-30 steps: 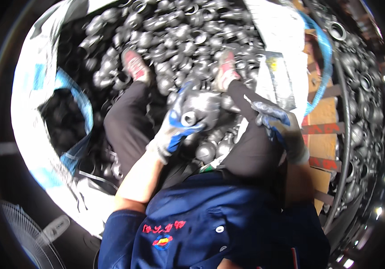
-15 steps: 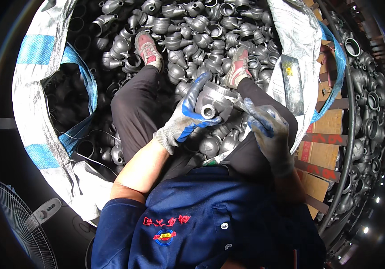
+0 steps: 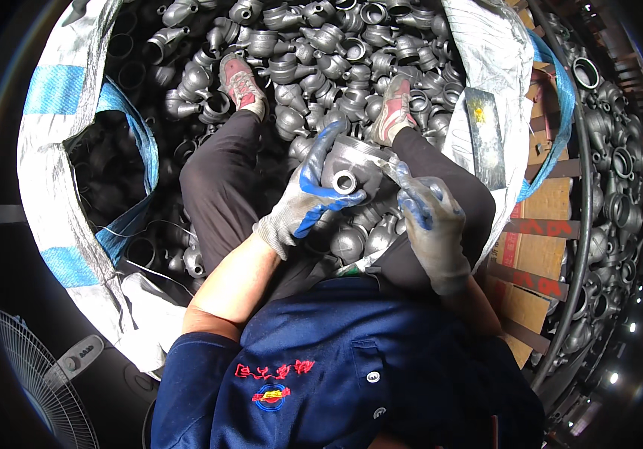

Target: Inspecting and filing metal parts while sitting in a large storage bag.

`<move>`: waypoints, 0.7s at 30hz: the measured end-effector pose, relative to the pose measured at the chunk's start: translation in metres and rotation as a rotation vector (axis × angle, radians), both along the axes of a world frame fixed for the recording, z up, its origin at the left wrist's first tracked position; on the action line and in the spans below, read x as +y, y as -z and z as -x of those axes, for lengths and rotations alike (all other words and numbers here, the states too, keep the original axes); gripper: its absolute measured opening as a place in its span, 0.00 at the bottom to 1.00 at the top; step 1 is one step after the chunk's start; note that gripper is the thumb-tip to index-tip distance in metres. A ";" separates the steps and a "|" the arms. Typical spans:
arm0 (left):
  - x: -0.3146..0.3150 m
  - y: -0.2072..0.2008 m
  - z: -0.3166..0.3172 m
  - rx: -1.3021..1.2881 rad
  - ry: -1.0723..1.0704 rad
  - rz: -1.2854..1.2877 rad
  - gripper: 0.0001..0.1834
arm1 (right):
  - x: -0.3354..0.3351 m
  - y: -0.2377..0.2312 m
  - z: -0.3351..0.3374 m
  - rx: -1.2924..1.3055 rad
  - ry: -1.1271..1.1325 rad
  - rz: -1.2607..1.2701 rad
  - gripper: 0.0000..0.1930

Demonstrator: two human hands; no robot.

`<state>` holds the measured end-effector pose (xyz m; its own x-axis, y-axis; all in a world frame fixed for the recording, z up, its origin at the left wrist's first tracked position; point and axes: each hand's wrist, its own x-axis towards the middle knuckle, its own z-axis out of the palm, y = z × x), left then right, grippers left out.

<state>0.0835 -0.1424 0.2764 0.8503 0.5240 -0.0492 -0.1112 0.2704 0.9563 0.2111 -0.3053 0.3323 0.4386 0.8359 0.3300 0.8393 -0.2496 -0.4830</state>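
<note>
In the head view, the left hand point(image 3: 308, 196), in a grey and blue glove, holds the grey part point(image 3: 362, 173) near the middle of the frame. Its grip is partly open around the bulk of the part, one digit stretched upward along the left side and others bent beneath the short round spout, which faces the lower edge. The part thus lies just right of the left hand's palm and to the upper left of the right hand point(image 3: 433, 221). The right hand, gloved alike, has its fingers half curled, their tips close to the part's right side; a thin strip point(image 3: 390, 170) shows by them, and whether they grip it or touch the part I cannot tell. Similar loose parts point(image 3: 329, 41) fill the upper middle of the frame, inside a white bag point(image 3: 41, 172) whose wall runs down the left. The shoes point(image 3: 243, 82) rest among them, above the hands. A fan point(image 3: 41, 382) stands at the lower left, and cardboard point(image 3: 544, 258) shows at the right behind dark slats point(image 3: 542, 228).
</note>
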 end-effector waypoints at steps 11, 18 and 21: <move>-0.004 -0.005 -0.002 0.005 -0.040 0.069 0.55 | -0.002 0.014 -0.007 0.185 -0.003 -0.065 0.20; -0.003 0.003 -0.003 -0.031 -0.030 0.133 0.56 | 0.005 0.005 0.001 0.110 -0.008 -0.056 0.18; -0.003 0.003 -0.002 0.000 -0.030 0.066 0.56 | 0.005 0.004 0.001 0.039 -0.009 -0.019 0.19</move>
<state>0.0855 -0.1454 0.2738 0.8343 0.5449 -0.0839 -0.1206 0.3290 0.9366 0.2098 -0.3001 0.3283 0.4440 0.8337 0.3283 0.8218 -0.2330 -0.5199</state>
